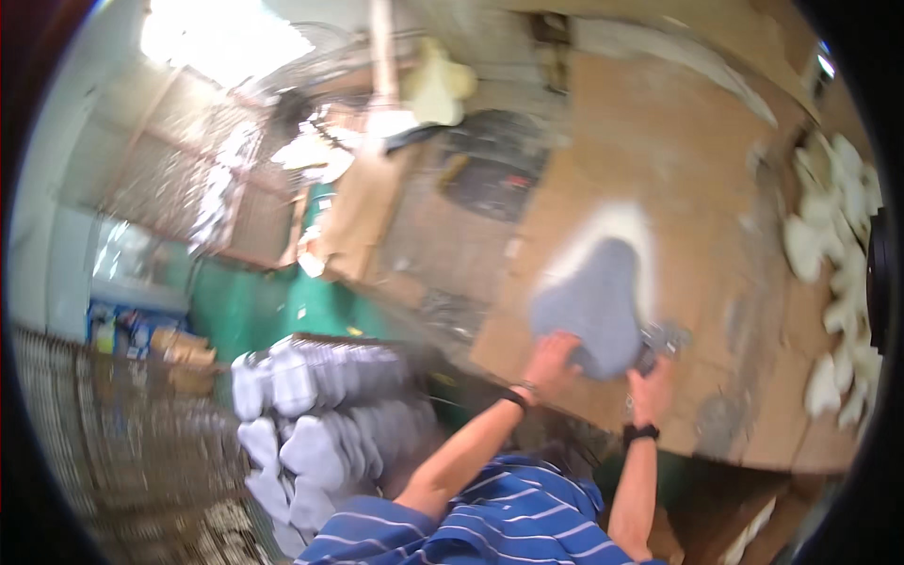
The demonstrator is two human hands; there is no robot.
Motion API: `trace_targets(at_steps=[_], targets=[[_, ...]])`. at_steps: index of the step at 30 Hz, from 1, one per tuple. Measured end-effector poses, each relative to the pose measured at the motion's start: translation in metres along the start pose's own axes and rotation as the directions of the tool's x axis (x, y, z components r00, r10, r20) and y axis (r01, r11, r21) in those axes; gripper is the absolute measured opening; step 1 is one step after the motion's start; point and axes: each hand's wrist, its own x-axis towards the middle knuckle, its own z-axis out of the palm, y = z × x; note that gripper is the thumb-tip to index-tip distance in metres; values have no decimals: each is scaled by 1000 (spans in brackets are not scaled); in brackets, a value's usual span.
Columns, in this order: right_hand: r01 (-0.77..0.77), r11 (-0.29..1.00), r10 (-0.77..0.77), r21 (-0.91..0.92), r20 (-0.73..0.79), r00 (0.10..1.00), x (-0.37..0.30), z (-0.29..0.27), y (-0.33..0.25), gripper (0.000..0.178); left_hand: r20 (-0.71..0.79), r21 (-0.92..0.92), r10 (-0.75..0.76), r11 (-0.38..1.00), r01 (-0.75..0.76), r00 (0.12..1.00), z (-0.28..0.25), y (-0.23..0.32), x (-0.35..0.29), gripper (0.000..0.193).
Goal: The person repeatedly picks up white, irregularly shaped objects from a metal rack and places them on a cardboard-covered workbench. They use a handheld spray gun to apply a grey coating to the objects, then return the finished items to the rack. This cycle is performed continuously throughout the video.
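Note:
A grey pear-shaped pad (598, 301) lies on brown cardboard with its narrow end away from me. My left hand (554, 365) is at the pad's near left edge, its fingers stretched out and touching the rim; blur hides how firmly they press. Close by the pad's near right edge, my right hand (650, 394) is closed around a small tool with dark and metal parts, which looks like a spray gun (663, 345). Motion smears the tool's outline. A whitish patch (614, 218) on the cardboard surrounds the pad's far end.
Stacks of similar grey pads (325, 443) stand low to my left. Cream-coloured shaped pieces (829, 245) line the right side. The cardboard sheet (678, 151) covers the work table. Beyond its left edge are a dark round object (494, 169) and a pale upright post (381, 56).

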Motion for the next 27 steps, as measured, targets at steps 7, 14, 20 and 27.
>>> trace_targets(at_steps=[7,14,20,27], targets=[[-102,952,104,287,8,995,-51,-65,27,39,148,-12,-49,999,52,988,2,-8,-14,63],[210,806,-57,553,-280,958,-170,-121,-9,15,125,-87,-16,996,27,992,-11,-1,-17,63],[462,882,-436,91,-214,874,-240,-169,8,17,-1,-192,105,976,-104,994,-18,-12,-39,50],[236,848,-150,474,-213,965,-323,-179,-120,74,312,-107,39,994,-6,949,-49,-55,-83,29]])
